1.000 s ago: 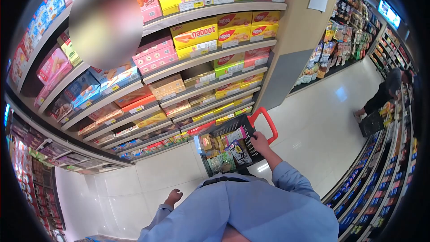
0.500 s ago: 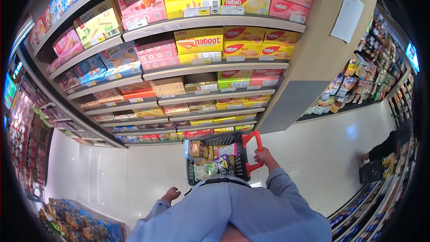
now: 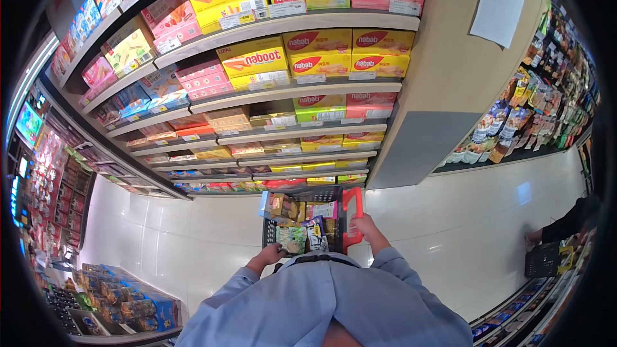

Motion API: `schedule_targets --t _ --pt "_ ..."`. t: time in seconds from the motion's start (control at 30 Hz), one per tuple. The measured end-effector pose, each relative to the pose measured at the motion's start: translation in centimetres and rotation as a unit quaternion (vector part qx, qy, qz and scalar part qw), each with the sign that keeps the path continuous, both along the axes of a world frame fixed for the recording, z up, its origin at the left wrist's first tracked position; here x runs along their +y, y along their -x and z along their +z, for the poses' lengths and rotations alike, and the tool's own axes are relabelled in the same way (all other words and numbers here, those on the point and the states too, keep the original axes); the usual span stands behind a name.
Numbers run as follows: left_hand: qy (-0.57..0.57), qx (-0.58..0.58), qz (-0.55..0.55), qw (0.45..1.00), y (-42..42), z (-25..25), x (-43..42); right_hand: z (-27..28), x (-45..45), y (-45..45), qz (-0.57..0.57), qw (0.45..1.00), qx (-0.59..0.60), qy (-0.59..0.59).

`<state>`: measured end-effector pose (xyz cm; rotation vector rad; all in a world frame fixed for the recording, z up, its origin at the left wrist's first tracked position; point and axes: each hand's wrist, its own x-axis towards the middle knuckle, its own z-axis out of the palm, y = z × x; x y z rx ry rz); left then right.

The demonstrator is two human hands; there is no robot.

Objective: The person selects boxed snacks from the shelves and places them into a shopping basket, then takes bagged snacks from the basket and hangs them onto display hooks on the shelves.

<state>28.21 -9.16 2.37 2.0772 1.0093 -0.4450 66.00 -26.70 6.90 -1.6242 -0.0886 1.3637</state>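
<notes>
A dark shopping basket (image 3: 335,194) with a red handle (image 3: 353,240) stands in front of my waist. Inside lie several packages, among them a green bag (image 3: 291,240), a dark blue and white pack (image 3: 317,234) and a brown box (image 3: 281,206). My right hand (image 3: 364,226) has its fingers closed round the red handle. At the basket's near left corner is my left hand (image 3: 272,254), its fingers curled by the rim; whether they grip it is too small to tell.
Shelves of wafer boxes (image 3: 252,57) rise ahead, ending at a pillar (image 3: 421,144) with a paper sheet (image 3: 500,3). Hanging snack bags (image 3: 508,122) are beyond. A person (image 3: 569,218) beside a dark basket (image 3: 541,261) is at right. A packaged-goods display (image 3: 132,299) stands at lower left.
My left hand has moved right, to the basket's corner. My right hand stays on the handle. The view has shifted, and the basket now sits squarer before me.
</notes>
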Motion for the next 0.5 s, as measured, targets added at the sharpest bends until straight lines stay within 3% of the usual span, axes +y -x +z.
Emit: schedule_targets --t 0.07,0.2,0.5 --pt "0.0 -0.004 0.016 1.0 -1.0 2.5 0.2 -0.5 -0.6 -0.6 -0.01 1.0 -0.009 0.002" --pt "-0.013 -0.006 0.05 0.999 0.7 2.3 1.0 -0.4 -2.3 -1.8 -0.023 0.999 -0.041 0.011" --pt "0.017 0.118 0.077 0.99 8.9 0.7 -0.3 -0.4 -6.0 -4.6 -0.064 0.984 -0.154 0.062"
